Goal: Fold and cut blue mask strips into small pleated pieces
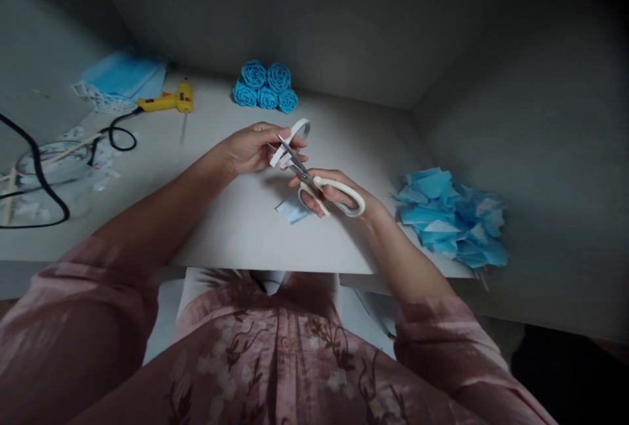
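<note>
My left hand (255, 147) pinches a narrow white strip (301, 128) that curls up in a loop above the fingers. In my right hand (339, 189) is a pair of scissors (341, 194) with cream handles, my fingers through the loops. Its blades are parted and lie across the strip's lower end, close to my left fingertips. Below the scissors, a small pale blue and white piece (295, 209) lies on the white table (246, 235), partly hidden by my right hand.
Several rolled blue rosettes (265, 86) are stacked at the back. A yellow glue gun (170, 99) with a black cord lies left, beside blue face masks (122, 74). White scraps and a round dish (54, 158) are far left. Crumpled blue pieces (447, 215) pile up at right.
</note>
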Motion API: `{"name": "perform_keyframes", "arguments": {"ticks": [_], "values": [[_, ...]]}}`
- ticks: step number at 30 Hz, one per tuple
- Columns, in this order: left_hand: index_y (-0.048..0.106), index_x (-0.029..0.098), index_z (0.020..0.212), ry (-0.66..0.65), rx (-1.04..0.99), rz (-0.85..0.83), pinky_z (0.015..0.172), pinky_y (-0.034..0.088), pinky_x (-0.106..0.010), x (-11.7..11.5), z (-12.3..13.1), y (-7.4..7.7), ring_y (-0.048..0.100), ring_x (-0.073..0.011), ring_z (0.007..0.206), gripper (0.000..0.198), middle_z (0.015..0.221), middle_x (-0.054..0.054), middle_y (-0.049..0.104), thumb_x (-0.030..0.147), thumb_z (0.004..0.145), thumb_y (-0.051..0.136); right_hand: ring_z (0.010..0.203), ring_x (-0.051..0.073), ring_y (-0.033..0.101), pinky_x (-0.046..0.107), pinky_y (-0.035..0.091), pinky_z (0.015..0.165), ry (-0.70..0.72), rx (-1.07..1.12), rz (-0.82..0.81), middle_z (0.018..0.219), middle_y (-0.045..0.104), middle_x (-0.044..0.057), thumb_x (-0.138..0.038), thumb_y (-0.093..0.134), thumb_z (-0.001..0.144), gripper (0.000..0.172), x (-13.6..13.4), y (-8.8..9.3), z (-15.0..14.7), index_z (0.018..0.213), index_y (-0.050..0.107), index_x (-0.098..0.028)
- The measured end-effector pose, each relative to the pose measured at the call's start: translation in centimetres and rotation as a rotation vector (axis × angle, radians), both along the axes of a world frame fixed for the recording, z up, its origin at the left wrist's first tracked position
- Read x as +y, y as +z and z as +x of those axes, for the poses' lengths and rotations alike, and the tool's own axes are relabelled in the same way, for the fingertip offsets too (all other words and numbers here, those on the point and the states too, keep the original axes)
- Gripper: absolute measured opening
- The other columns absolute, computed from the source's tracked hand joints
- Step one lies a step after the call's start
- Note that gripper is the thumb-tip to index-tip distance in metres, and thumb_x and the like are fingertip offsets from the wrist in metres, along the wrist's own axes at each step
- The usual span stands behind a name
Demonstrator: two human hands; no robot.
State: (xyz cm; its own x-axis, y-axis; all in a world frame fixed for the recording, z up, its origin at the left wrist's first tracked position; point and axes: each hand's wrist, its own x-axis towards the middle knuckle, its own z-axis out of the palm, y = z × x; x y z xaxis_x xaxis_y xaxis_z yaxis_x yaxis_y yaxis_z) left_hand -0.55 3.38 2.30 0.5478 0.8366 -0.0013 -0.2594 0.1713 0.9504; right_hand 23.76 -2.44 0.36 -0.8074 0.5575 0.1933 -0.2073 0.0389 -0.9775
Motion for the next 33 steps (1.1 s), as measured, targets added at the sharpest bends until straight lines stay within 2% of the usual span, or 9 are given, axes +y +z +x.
{"name": "perform_keyframes", "arguments": {"ticks": [5, 10, 14, 18, 20, 24, 27, 29, 33], "values": [[0.082, 0.014, 0.077, -0.047, -0.004, 0.010, 0.098, 0.066, -0.039, 0.1, -0.1, -0.2, 0.081, -0.0196, 0.075, 0.035, 0.060, -0.002, 0.070, 0.047, 0.084, 0.092, 0.056, 0.006, 0.055, 0.018, 0.045, 0.048, 0.017, 0.022, -0.048, 0.077, 0.061, -0.003, -0.068, 0.070, 0.100, 0.063, -0.1, -0.4, 0.0, 0.128, 0.072, -0.012], [0.084, 0.013, 0.077, -0.142, -0.097, 0.017, 0.085, 0.068, -0.036, 0.1, -0.1, -0.3, 0.080, -0.0203, 0.071, 0.049, 0.064, -0.004, 0.074, 0.056, 0.064, 0.103, 0.049, 0.005, 0.050, 0.017, 0.041, 0.043, 0.032, 0.067, -0.099, 0.072, 0.060, -0.004, -0.065, 0.069, 0.102, 0.061, 0.0, -1.0, -0.2, 0.130, 0.073, -0.012], [0.083, 0.012, 0.076, -0.116, -0.092, -0.030, 0.084, 0.069, -0.040, 0.2, -0.2, -0.5, 0.083, -0.0264, 0.079, 0.035, 0.068, -0.007, 0.075, 0.044, 0.075, 0.097, 0.044, 0.005, 0.045, 0.016, 0.039, 0.040, 0.029, 0.098, -0.125, 0.064, 0.057, -0.006, -0.064, 0.069, 0.102, 0.059, 0.0, -1.4, -0.4, 0.130, 0.075, -0.012], [0.082, 0.011, 0.074, 0.002, -0.059, -0.094, 0.094, 0.067, -0.050, 0.1, -0.1, -0.6, 0.083, -0.0274, 0.077, 0.028, 0.065, -0.007, 0.072, 0.035, 0.089, 0.085, 0.044, 0.004, 0.043, 0.016, 0.037, 0.039, 0.027, 0.106, -0.155, 0.064, 0.055, -0.006, -0.063, 0.070, 0.102, 0.058, 0.0, -1.4, -0.4, 0.129, 0.076, -0.013], [0.081, 0.011, 0.074, 0.017, -0.055, -0.112, 0.097, 0.067, -0.052, 0.1, 0.0, -0.5, 0.082, -0.0277, 0.077, 0.029, 0.064, -0.007, 0.072, 0.034, 0.090, 0.084, 0.044, 0.004, 0.041, 0.015, 0.036, 0.037, 0.033, 0.111, -0.175, 0.065, 0.053, -0.007, -0.063, 0.070, 0.102, 0.056, -0.1, -1.4, -0.4, 0.127, 0.077, -0.013], [0.080, 0.013, 0.069, -0.005, -0.061, -0.092, 0.095, 0.067, -0.048, -0.1, 0.2, -0.3, 0.081, -0.0259, 0.073, 0.033, 0.058, -0.005, 0.068, 0.038, 0.089, 0.086, 0.043, 0.003, 0.039, 0.014, 0.034, 0.036, 0.048, 0.119, -0.204, 0.064, 0.051, -0.007, -0.062, 0.070, 0.102, 0.052, -0.3, -1.5, -0.7, 0.121, 0.077, -0.014], [0.078, 0.013, 0.066, -0.009, -0.058, -0.056, 0.088, 0.068, -0.044, 0.0, 0.1, -0.2, 0.081, -0.0252, 0.071, 0.034, 0.057, -0.005, 0.068, 0.038, 0.086, 0.088, 0.042, 0.002, 0.038, 0.014, 0.032, 0.035, 0.050, 0.113, -0.229, 0.066, 0.052, -0.008, -0.061, 0.072, 0.101, 0.050, -0.4, -1.6, -0.9, 0.119, 0.077, -0.015], [0.077, 0.012, 0.064, -0.032, -0.043, -0.029, 0.076, 0.067, -0.038, 0.1, -0.1, -0.2, 0.080, -0.0256, 0.069, 0.034, 0.063, -0.008, 0.072, 0.038, 0.081, 0.092, 0.042, 0.003, 0.039, 0.014, 0.031, 0.035, 0.033, 0.075, -0.238, 0.066, 0.053, -0.007, -0.062, 0.074, 0.100, 0.052, -0.5, -1.5, -0.8, 0.120, 0.077, -0.014], [0.079, 0.013, 0.064, -0.029, 0.044, -0.009, 0.053, 0.053, -0.027, 0.2, -0.2, -0.2, 0.074, -0.0201, 0.058, 0.033, 0.068, -0.011, 0.076, 0.037, 0.084, 0.088, 0.042, 0.003, 0.040, 0.017, 0.030, 0.037, -0.049, 0.009, -0.189, 0.064, 0.053, -0.008, -0.062, 0.076, 0.097, 0.055, -0.9, -0.8, -0.7, 0.123, 0.078, -0.013]]}}
